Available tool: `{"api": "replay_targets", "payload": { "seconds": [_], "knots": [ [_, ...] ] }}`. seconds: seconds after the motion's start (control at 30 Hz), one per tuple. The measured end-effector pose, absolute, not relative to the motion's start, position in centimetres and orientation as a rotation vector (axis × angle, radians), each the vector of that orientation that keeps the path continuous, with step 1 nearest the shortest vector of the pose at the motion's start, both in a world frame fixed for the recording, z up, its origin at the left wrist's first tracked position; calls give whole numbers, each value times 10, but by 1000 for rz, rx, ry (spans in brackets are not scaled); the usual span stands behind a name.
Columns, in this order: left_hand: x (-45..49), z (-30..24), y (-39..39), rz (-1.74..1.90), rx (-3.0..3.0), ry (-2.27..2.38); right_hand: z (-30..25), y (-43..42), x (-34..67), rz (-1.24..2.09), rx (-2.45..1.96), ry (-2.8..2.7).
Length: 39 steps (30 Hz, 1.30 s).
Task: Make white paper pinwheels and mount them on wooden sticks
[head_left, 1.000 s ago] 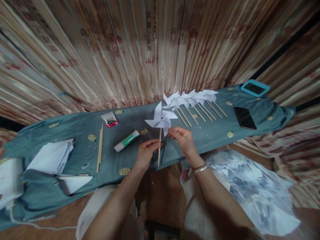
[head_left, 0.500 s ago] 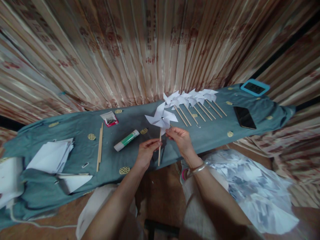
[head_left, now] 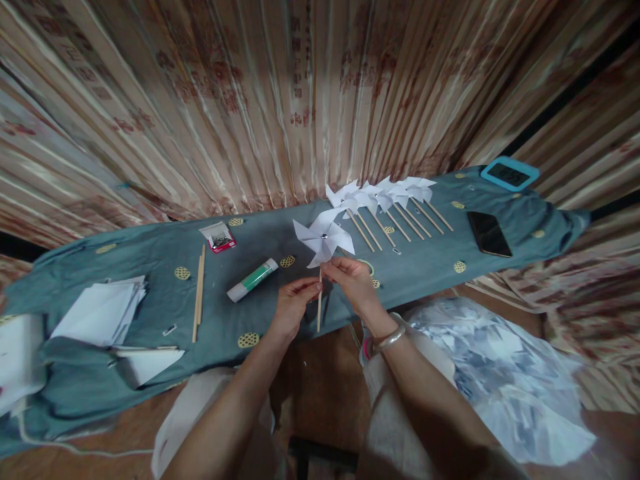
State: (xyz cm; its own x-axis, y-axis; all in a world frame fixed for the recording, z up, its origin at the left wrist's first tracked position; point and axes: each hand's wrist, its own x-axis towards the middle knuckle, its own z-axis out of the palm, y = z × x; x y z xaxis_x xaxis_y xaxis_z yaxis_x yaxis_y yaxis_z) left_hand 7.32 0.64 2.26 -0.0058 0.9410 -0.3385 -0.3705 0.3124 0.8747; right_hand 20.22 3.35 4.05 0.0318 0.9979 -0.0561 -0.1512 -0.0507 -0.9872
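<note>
- I have the left hand (head_left: 293, 308) closed on the stick of the white paper pinwheel (head_left: 323, 237), thumb and fingertips pinched together partway down it.
- I have the right hand (head_left: 357, 285) just above and beside the left fingertips, its thumb and forefinger drawn together at the top of the stick, right under the blades; from here I cannot tell whether they grip or only touch.
- The pinwheel's blades stand just beyond both sets of fingers, a round metal pin head at their centre; the stick's lower end pokes out below the left fingers.
- Past the right fingers, farther out and to the right, I see a row of other pinwheels (head_left: 383, 195), heads overlapping, sticks slanting back toward me.
- Just left of the left fingers lies a glue stick (head_left: 253, 280) with a green band; beyond it, a small open red-and-white box (head_left: 219, 238) holds metal bits.
- Farther left of the left fingers are loose wooden sticks (head_left: 199, 293) side by side, then a stack of white paper (head_left: 97, 313).
- Well right of the right fingers I have a dark phone (head_left: 489, 233), and past it a blue-framed clock (head_left: 510, 175).
- A clear bag (head_left: 505, 373) of white pieces sits right of the right forearm.
</note>
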Motion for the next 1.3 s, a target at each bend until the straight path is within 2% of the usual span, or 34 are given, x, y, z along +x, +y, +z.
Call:
{"api": "replay_targets", "payload": {
  "seconds": [0.2, 0.47, 1.3],
  "knots": [
    [69, 22, 8, 1172, 655, 1138, 46, 30, 209, 1199, -1169, -1069],
    [69, 20, 6, 1151, 667, 1143, 51, 44, 249, 881, -1223, -851],
    [68, 21, 5, 1168, 680, 1152, 46, 42, 229, 1084, -1253, -928]
  ]
}}
